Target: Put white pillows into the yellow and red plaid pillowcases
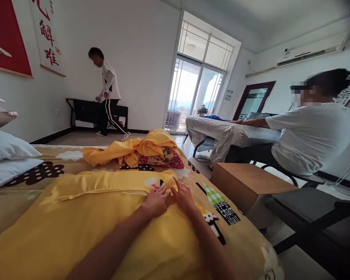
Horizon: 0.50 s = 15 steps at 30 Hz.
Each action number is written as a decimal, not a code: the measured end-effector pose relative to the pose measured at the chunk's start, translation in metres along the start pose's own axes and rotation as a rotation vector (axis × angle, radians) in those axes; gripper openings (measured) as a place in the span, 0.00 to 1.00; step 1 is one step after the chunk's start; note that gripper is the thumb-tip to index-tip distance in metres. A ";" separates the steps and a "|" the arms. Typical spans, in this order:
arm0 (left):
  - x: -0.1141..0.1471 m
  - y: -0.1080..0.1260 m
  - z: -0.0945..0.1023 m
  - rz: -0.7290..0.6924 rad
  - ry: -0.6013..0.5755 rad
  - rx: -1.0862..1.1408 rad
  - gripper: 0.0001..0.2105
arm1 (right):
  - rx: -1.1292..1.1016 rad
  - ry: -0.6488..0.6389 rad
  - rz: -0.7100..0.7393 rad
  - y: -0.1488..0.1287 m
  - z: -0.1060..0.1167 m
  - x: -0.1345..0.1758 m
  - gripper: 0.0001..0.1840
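A large yellow pillowcase [105, 221] lies spread over the near part of the patterned bed cover [242, 249], with a loose flap along its far side. My left hand [156, 201] rests on it near the far right corner, beside a small printed figure, fingers stretched out. Right next to it, my right hand [184, 197] lies on the corner edge with its fingers extended. Neither hand visibly grips the cloth. Beyond them is a crumpled yellow cloth [125, 149], partly covering a red-checked pillow [176, 160] with an animal print.
White pillows [11, 149] are stacked at the left edge of the bed. A cardboard box [251, 179] and a dark chair [303, 210] stand to the right. One person [111, 81] walks by the far wall; another [312, 132] sits at a covered table [221, 128].
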<state>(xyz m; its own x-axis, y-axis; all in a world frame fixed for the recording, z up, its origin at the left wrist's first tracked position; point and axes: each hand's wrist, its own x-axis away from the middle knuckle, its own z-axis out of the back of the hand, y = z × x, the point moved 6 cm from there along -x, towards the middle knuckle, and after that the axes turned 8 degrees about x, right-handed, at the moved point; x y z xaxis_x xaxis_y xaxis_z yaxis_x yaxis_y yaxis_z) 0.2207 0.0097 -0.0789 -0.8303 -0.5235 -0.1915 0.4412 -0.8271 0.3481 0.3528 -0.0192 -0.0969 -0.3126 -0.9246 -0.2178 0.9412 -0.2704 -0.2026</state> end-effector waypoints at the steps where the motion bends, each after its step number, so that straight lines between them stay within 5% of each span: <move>1: 0.014 -0.012 0.014 0.026 0.010 -0.057 0.22 | -0.021 -0.080 0.017 0.000 -0.015 -0.001 0.29; 5: 0.106 -0.098 0.070 0.248 0.139 -0.207 0.26 | -0.044 -0.185 0.027 0.012 -0.054 0.003 0.30; 9: 0.216 -0.176 0.076 0.271 0.083 -0.061 0.25 | -0.005 -0.147 -0.057 0.039 -0.056 0.015 0.30; 12: 0.285 -0.210 0.093 0.361 0.115 -0.008 0.24 | 0.020 -0.128 -0.133 0.068 -0.047 0.024 0.31; 15: 0.331 -0.229 0.138 0.507 0.206 0.088 0.25 | -0.023 -0.064 -0.134 0.093 -0.028 0.029 0.34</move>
<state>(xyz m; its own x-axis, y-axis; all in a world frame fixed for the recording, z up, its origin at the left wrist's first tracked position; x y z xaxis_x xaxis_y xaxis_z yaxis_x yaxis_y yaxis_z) -0.2024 0.0537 -0.0949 -0.4332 -0.8884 -0.1521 0.7309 -0.4450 0.5175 0.4281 -0.0633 -0.1490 -0.4255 -0.8960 -0.1266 0.8883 -0.3869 -0.2476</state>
